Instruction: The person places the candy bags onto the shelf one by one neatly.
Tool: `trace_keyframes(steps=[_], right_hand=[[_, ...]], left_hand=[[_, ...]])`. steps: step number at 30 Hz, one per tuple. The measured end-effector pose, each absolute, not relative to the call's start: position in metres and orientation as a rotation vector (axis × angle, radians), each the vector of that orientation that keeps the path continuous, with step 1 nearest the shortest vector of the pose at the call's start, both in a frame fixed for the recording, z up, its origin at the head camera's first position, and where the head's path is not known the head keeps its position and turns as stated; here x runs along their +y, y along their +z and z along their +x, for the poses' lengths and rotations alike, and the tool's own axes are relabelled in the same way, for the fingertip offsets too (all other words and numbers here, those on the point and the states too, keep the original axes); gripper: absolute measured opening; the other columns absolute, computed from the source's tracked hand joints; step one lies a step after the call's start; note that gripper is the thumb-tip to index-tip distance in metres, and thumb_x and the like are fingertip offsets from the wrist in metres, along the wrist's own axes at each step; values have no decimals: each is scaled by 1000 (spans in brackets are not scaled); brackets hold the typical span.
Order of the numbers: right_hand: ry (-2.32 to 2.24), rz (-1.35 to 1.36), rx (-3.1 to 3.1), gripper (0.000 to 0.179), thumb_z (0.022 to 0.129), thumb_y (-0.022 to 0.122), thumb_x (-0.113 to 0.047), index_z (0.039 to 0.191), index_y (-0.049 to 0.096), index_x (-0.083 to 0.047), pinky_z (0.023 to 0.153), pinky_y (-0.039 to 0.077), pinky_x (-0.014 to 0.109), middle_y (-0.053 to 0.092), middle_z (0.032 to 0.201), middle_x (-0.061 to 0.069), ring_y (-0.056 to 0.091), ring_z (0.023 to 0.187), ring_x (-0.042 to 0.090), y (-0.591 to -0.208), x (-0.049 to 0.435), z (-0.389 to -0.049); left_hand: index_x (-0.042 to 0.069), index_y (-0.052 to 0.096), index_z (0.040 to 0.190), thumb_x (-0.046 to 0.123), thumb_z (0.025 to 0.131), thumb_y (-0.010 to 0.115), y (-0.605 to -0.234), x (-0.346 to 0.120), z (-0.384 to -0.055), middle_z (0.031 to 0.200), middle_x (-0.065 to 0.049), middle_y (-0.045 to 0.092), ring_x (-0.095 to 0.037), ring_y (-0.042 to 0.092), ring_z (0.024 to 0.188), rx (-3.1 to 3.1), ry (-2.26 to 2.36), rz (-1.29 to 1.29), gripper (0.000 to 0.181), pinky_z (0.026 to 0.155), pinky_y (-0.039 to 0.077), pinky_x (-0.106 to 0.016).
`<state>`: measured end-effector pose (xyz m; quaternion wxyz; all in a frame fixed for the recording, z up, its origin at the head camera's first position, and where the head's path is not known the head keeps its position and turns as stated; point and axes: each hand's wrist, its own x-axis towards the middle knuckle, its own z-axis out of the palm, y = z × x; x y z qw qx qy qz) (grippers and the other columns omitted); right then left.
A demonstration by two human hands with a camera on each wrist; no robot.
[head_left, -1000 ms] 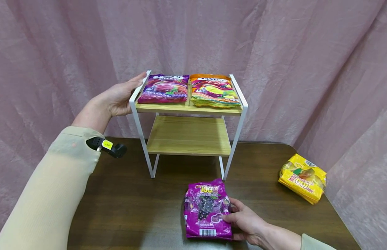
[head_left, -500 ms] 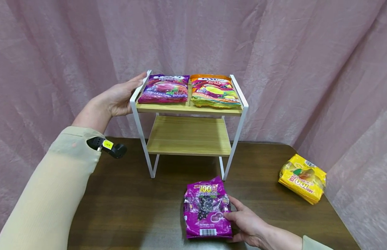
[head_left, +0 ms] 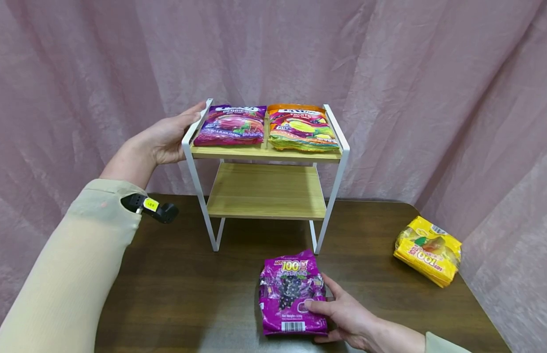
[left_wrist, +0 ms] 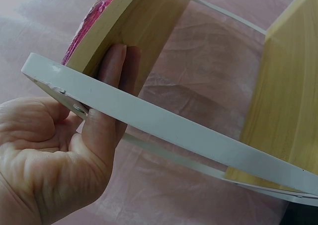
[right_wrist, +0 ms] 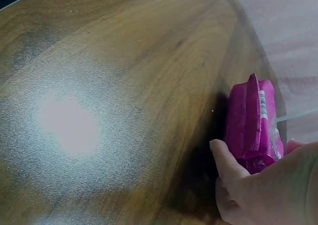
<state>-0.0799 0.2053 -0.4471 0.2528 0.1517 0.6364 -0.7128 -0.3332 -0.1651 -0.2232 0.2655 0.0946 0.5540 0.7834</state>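
My left hand point(head_left: 171, 137) grips the left side of a small two-tier shelf point(head_left: 266, 191), high on its white frame. In the left wrist view, fingers of that hand point(left_wrist: 54, 160) reach past the white bar and under the upper board. In front of the shelf, a purple candy bag point(head_left: 286, 284) printed with dark grapes is held by my right hand point(head_left: 350, 316) at its right edge. The thumb lies on the bag's front, the other fingers along its side. The right wrist view shows the bag's barcode end point(right_wrist: 263, 106) close over the table.
Two candy bags lie side by side on the upper board: a purple berries bag point(head_left: 233, 125) and an orange fruits bag point(head_left: 301, 127). A yellow candy bag point(head_left: 428, 251) rests near the table's right edge. A pink curtain point(head_left: 273, 54) hangs behind the brown table point(head_left: 176, 294).
My right thumb has slid farther left onto the purple bag's front, and the lower fingers have spread slightly. The bag's top edge has shifted a little. The left hand keeps its grip.
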Motion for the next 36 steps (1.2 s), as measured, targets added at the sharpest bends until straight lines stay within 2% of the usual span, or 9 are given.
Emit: trace_keyframes(steps=[7,11,20,33,36], right_hand=[[-1929,406,1757,99,93,71,-2,165,4,-15,76,62,61,43,130,33,70,93,38,-451,207,-78],[-1938,414,1757,95,94,68,1,165,6,-15,76,63,55,44,131,32,70,92,37,-453,207,-77],[-2003,406,1739,91,94,63,6,164,8,-12,80,62,58,42,128,32,69,93,37,-457,209,-75],[-2057,407,1653,91,94,60,8,164,4,-7,88,60,55,33,146,39,68,101,35,-457,213,-76],[-2072,391,1625,91,94,58,9,164,2,-7,89,60,55,34,147,37,69,102,34,-458,214,-76]], left_hand=[[55,15,160,36,110,36,-224,-166,-333,111,-14,68,-23,75,79,1504,2107,255,57,68,65,-34],[55,15,160,36,110,36,-224,-166,-333,110,-14,68,-23,75,79,1499,2109,255,57,67,65,-34],[53,12,161,36,111,34,-224,-166,-333,109,-13,68,-22,74,79,1502,2101,270,57,67,65,-34],[56,19,159,36,109,39,-224,-167,-333,115,-15,67,-23,75,81,1485,2118,252,57,69,65,-35],[56,20,159,36,109,39,-224,-167,-333,115,-15,67,-23,75,81,1486,2120,246,57,69,65,-35]])
